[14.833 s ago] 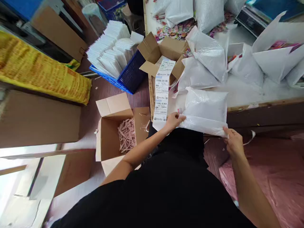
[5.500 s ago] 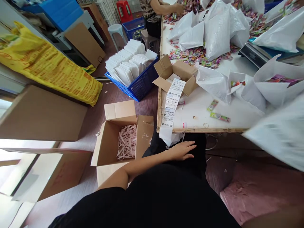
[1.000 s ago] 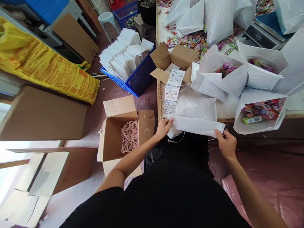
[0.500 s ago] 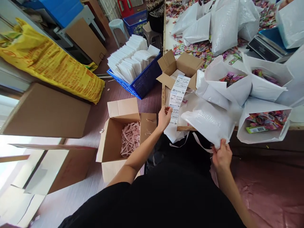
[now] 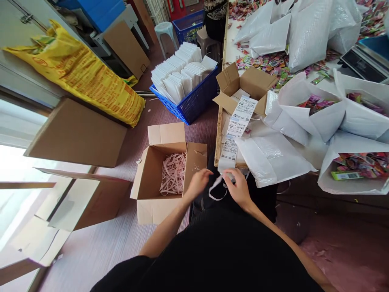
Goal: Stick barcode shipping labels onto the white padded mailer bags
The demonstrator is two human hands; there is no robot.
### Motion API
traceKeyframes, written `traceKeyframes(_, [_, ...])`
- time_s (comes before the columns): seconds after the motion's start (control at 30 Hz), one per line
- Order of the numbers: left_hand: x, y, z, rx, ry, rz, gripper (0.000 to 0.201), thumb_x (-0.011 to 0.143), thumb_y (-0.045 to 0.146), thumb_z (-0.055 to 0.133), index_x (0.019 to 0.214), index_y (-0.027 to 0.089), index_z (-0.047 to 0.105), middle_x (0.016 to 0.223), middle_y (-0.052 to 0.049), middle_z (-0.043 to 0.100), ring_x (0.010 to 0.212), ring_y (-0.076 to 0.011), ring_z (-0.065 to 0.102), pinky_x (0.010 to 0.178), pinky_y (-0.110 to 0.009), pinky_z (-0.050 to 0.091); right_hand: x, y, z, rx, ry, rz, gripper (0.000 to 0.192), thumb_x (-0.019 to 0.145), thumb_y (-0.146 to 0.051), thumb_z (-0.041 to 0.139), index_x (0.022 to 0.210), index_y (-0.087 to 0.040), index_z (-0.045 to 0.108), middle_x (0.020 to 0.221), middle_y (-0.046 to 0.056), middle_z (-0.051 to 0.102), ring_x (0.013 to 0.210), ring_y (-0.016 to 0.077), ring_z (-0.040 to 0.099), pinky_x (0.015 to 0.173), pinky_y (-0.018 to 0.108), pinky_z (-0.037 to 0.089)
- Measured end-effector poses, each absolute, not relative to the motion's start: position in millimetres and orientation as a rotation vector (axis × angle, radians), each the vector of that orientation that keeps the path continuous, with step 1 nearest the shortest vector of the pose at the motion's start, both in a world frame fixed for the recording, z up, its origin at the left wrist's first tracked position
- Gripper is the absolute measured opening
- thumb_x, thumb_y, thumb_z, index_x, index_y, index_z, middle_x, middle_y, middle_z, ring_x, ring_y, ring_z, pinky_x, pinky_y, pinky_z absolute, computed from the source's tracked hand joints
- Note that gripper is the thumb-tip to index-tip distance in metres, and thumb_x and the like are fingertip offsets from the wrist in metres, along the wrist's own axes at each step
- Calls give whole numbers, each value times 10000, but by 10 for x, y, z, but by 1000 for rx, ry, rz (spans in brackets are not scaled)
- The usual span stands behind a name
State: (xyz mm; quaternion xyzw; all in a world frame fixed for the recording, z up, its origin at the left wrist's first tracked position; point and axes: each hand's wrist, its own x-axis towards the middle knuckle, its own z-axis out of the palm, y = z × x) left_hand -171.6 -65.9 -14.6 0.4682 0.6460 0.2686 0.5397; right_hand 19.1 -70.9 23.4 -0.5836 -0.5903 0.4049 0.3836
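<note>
Both my hands meet just below the table's front edge. My right hand (image 5: pixel 239 190) pinches a thin white strip (image 5: pixel 215 192) that loops down between the hands. My left hand (image 5: pixel 199 182) is blurred, with curled fingers at the strip's other end, and I cannot tell whether it grips. Right above them hangs the end of a printed label strip (image 5: pixel 233 132), which runs out of a small open carton (image 5: pixel 257 83). A white mailer bag (image 5: pixel 270 159) lies flat over the table edge, beside my right hand.
An open carton with pink paper shreds (image 5: pixel 173 174) stands on the floor at my left. Behind it is a blue basket of white envelopes (image 5: pixel 194 106). Open white bags of colourful sachets (image 5: pixel 349 164) crowd the table, with a scale (image 5: pixel 363 65) behind. Another person stands at the far end.
My right hand has let go of the mailer bag, which now lies on the table edge, and moved left to the strip. My left hand dropped from the label strip to below the edge.
</note>
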Motion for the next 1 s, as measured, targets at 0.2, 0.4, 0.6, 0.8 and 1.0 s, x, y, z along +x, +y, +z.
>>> traceKeyframes(0.2, [-2643,-502,-234,1163,2162,465,171,859,157,556,1005,142,644,1074,-180,696,1130,-333,611,1009,-471,430,222,-393,-138,-1807,-1621,502,359,851,-365,620,1128,-142,573,1100,212,607,1113,345,511,982,545,398])
traceKeyframes(0.4, [-1743,-210,-46,1153,1632,975,315,921,401,549,1081,167,686,1042,-98,738,957,-196,692,880,-302,523,265,-409,48,-1493,-1554,777,183,914,-322,514,832,-213,637,863,76,667,833,225,586,816,399,492])
traceKeyframes(0.6, [-1246,113,374,780,1036,809,490,747,531,762,928,77,723,855,-124,754,764,-207,701,717,-297,543,415,-891,544,-1213,-1727,1083,147,919,-347,605,849,-240,679,840,40,680,842,214,639,819,393,516])
traceKeyframes(0.8, [-1246,-173,646,975,1007,1017,370,727,469,809,887,139,758,936,-71,772,880,-212,703,807,-312,552,647,-602,882,-1392,-1528,640,543,869,-370,687,1350,-246,470,1175,99,659,971,228,647,873,415,520])
traceKeyframes(1.0, [-1138,-191,741,702,776,741,371,867,468,680,953,113,742,955,-132,771,1039,-295,710,905,-392,551,610,-509,943,-1271,-1784,491,129,951,-316,580,1015,-262,677,964,61,718,879,230,660,807,390,530])
